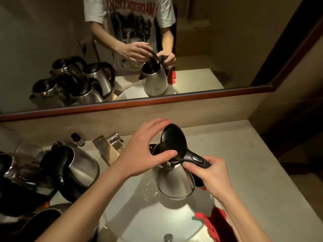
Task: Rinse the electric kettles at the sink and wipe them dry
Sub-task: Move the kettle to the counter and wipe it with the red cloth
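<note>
Dim bathroom with pale stone bench (pixel 236 154), round white sink (pixel 157 219) sunk near its front edge, wood-framed mirror (pixel 192 49) along the back wall. Steel electric kettle (pixel 174 182) held tilted above the back part of the sink, black lid (pixel 174 142) swung up and open. Right hand (pixel 208 173) wrapped around the black kettle handle (pixel 199 160), thumb lying along its top near the switch. Left hand (pixel 148 149) on the raised lid, fingers over its far edge and thumb pressed against its near face. Water droplets (pixel 148 189) on the sink wall just left of the kettle base. Further steel kettles with black handles (pixel 73 172) crowded together at the left end of the bench, some lying on their sides. Chrome tap (pixel 115 139) at the back edge behind the sink, small dark bottle (pixel 76 139) to its left. Red cloth (pixel 215 222) draped on the sink rim at the front right. Drain fitting (pixel 167 237) at the sink bottom.
</note>
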### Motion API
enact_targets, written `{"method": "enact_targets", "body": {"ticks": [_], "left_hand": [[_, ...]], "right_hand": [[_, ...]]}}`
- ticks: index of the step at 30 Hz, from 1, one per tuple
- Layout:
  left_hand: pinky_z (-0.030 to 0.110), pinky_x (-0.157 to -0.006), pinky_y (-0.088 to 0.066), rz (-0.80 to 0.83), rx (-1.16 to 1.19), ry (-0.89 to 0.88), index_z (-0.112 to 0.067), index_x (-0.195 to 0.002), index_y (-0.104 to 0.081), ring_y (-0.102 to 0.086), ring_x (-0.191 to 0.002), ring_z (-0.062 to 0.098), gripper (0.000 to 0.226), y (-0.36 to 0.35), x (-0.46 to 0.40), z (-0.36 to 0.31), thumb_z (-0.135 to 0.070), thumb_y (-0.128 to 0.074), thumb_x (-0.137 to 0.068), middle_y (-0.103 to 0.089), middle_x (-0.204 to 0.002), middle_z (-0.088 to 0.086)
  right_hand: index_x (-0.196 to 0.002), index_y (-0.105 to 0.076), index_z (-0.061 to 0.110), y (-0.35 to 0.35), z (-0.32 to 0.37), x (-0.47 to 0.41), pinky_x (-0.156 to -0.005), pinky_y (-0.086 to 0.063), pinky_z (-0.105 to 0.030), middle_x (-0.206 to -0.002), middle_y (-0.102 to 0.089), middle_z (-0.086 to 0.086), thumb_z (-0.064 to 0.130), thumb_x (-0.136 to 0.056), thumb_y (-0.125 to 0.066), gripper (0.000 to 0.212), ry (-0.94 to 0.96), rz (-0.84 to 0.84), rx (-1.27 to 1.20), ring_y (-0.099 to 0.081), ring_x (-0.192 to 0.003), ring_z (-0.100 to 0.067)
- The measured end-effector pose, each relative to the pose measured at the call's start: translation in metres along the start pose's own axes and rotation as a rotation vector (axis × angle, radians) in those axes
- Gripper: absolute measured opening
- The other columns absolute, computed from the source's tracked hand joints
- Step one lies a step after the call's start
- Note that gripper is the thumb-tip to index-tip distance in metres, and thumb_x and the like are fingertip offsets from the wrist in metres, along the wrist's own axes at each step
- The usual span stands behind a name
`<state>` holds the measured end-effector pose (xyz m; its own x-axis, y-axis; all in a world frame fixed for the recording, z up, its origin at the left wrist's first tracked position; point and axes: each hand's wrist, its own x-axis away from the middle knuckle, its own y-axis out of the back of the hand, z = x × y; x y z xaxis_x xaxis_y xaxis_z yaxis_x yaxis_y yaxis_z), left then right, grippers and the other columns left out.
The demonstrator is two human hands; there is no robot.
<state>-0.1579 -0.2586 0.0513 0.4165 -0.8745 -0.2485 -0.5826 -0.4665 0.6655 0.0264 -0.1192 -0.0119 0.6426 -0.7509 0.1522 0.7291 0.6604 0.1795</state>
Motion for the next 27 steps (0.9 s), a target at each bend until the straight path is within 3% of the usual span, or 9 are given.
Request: {"method": "enact_targets", "body": {"ticks": [3, 7, 13, 17, 21, 25, 27], "left_hand": [[0.019, -0.109, -0.027, 0.02, -0.032, -0.06, -0.04, -0.143, -0.046, -0.036, -0.138, -0.003, 0.074, -0.005, -0.01, -0.031, -0.058, -0.071, -0.076, -0.044, -0.146, -0.023], [0.019, -0.108, -0.028, 0.011, -0.087, -0.098, -0.035, -0.142, -0.049, -0.037, -0.137, -0.002, 0.076, -0.014, -0.021, -0.061, -0.052, -0.077, -0.074, -0.046, -0.148, -0.02], [0.031, -0.112, -0.034, -0.005, -0.119, -0.182, -0.027, -0.143, -0.052, -0.04, -0.137, 0.008, 0.078, -0.043, -0.033, -0.098, -0.058, -0.074, -0.074, -0.046, -0.15, -0.017], [0.039, -0.113, -0.036, -0.005, -0.102, -0.175, -0.029, -0.143, -0.051, -0.039, -0.139, 0.008, 0.077, -0.071, -0.038, -0.115, -0.058, -0.074, -0.076, -0.045, -0.151, -0.016], [0.028, -0.111, -0.032, 0.008, -0.071, -0.148, -0.035, -0.143, -0.048, -0.037, -0.138, 0.002, 0.075, -0.099, -0.043, -0.13, -0.06, -0.072, -0.076, -0.044, -0.149, -0.022], [0.016, -0.106, -0.03, 0.032, -0.036, -0.13, -0.045, -0.141, -0.044, -0.039, -0.135, -0.001, 0.075, -0.119, -0.048, -0.146, -0.057, -0.073, -0.074, -0.045, -0.141, -0.033], [0.011, -0.104, -0.03, 0.034, -0.039, -0.129, -0.047, -0.14, -0.044, -0.04, -0.134, -0.001, 0.075, -0.126, -0.051, -0.153, -0.056, -0.075, -0.072, -0.044, -0.139, -0.037]], "right_hand": [[-0.067, -0.072, 0.004, 0.02, 0.017, 0.011, -0.055, -0.043, -0.032, -0.058, -0.064, -0.017, 0.048, -0.052, -0.089, 0.05, 0.037, -0.037, -0.015, -0.057, -0.055, -0.016], [-0.069, -0.071, -0.001, 0.054, 0.031, 0.021, -0.057, -0.044, -0.033, -0.065, -0.067, -0.023, 0.054, -0.048, -0.085, 0.061, 0.078, -0.099, -0.019, -0.057, -0.058, -0.015], [-0.07, -0.075, 0.009, 0.103, 0.033, 0.036, -0.054, -0.055, -0.051, -0.065, -0.067, -0.02, 0.043, -0.054, -0.093, 0.042, 0.069, -0.159, -0.044, -0.062, -0.06, -0.019], [-0.069, -0.072, 0.008, 0.136, 0.027, 0.042, -0.057, -0.056, -0.055, -0.067, -0.065, -0.023, 0.047, -0.05, -0.091, 0.048, 0.044, -0.189, -0.063, -0.062, -0.062, -0.021], [-0.066, -0.076, 0.018, 0.165, 0.02, 0.047, -0.06, -0.058, -0.053, -0.06, -0.069, -0.003, 0.021, -0.065, -0.097, 0.021, 0.04, -0.191, -0.047, -0.066, -0.061, -0.019], [-0.071, -0.075, 0.019, 0.194, 0.014, 0.051, -0.06, -0.058, -0.043, -0.064, -0.072, -0.005, 0.019, -0.066, -0.096, 0.022, 0.075, -0.199, -0.027, -0.07, -0.065, -0.021], [-0.083, -0.069, 0.023, 0.208, 0.014, 0.052, -0.063, -0.06, -0.04, -0.071, -0.075, -0.004, 0.019, -0.063, -0.097, 0.034, 0.09, -0.196, -0.04, -0.075, -0.069, -0.021]]}}
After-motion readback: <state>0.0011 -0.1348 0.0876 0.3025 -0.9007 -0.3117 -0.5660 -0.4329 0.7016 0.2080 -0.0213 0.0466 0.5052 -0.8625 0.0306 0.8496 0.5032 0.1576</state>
